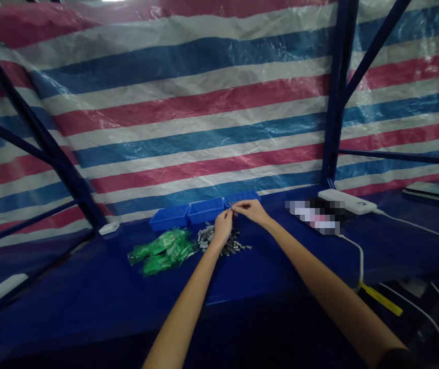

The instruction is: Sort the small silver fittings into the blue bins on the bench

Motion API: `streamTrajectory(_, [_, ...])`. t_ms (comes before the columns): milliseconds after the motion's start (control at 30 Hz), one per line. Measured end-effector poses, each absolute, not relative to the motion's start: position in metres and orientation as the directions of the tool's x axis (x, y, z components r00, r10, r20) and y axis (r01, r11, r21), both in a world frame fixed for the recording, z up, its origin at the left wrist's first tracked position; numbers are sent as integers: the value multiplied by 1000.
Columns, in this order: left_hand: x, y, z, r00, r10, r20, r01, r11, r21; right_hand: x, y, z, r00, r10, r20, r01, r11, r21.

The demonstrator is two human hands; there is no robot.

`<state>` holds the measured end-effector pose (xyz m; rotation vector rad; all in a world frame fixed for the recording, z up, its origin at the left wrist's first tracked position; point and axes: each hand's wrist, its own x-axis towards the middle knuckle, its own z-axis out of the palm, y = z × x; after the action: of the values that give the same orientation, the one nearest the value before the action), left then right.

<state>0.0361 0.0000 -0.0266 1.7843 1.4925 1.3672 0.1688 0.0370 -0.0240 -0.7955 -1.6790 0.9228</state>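
Observation:
My left hand (224, 227) is closed in a pinch above a heap of small grey metal parts (206, 239), some of which look like screws. Its fingertips meet those of my right hand (253, 210), also pinched, just in front of the blue bins. Whatever the fingers hold is too small to name. Behind the hands stand a left blue bin (168, 218), a middle blue bin (206, 211) and a right blue bin (244, 197). Some small metal pieces show in the right bin, partly hidden by my fingers. Green plastic bags (165, 251) lie left of the heap.
A white power bank (346, 201) and a blurred-out flat object (315, 215) lie on the blue table (265, 282) at right, with white cables (361, 256). Blue frame posts (334, 102) rise at both sides. A striped sheet (204, 102) hangs behind.

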Motion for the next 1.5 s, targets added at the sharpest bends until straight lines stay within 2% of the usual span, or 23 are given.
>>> streamTrajectory(100, [38, 0, -27, -62, 913, 403, 486, -325, 811, 167, 36, -24, -288, 860, 421, 46, 452, -891])
streamTrajectory(233, [40, -6, -21, -129, 902, 411, 508, -296, 809, 167, 31, -22, -302, 880, 368, -12, 382, -924])
streamTrajectory(400, [40, -13, -14, -154, 876, 456, 535, -314, 784, 169, 28, -18, -217, 944, 250, -43, 247, -968])
streamTrajectory(467, [40, -16, -13, -109, 871, 479, 626, -314, 713, 170, 31, -18, -152, 964, 216, -41, 212, -976])
streamTrajectory(533, [41, -19, -15, -49, 877, 477, 762, -276, 586, 172, 34, -19, -97, 975, 201, -28, 199, -980])
streamTrajectory(667, [44, -27, -19, 53, 921, 386, 924, -192, 331, 179, 38, -23, -9, 987, 159, 48, 160, -986])
streamTrajectory(800, [44, -31, -17, 114, 945, 308, 948, -196, 250, 184, 40, -25, 33, 991, 128, 129, 123, -984])
streamTrajectory(900, [43, -31, -16, 115, 943, 312, 952, -194, 238, 184, 41, -22, 17, 988, 157, -44, 157, -987])
streamTrajectory(967, [43, -30, -15, 78, 941, 330, 955, -166, 248, 182, 41, -20, -27, 978, 207, -224, 196, -955])
streamTrajectory(1033, [42, -29, -15, 21, 933, 359, 953, -127, 275, 180, 41, -19, -82, 963, 256, -288, 223, -931])
streamTrajectory(1133, [41, -26, -14, -77, 893, 444, 918, -111, 382, 178, 42, -22, -191, 929, 317, -90, 305, -948])
streamTrajectory(1267, [39, -20, -11, -232, 827, 512, 737, -194, 647, 173, 39, -33, -410, 829, 380, 217, 493, -842])
streamTrajectory(1367, [38, -16, -10, -298, 823, 484, 576, -250, 779, 170, 35, -38, -529, 769, 359, 325, 574, -752])
streamTrajectory(1500, [40, -14, -12, -310, 844, 438, 496, -249, 832, 168, 31, -41, -580, 734, 353, 380, 627, -680])
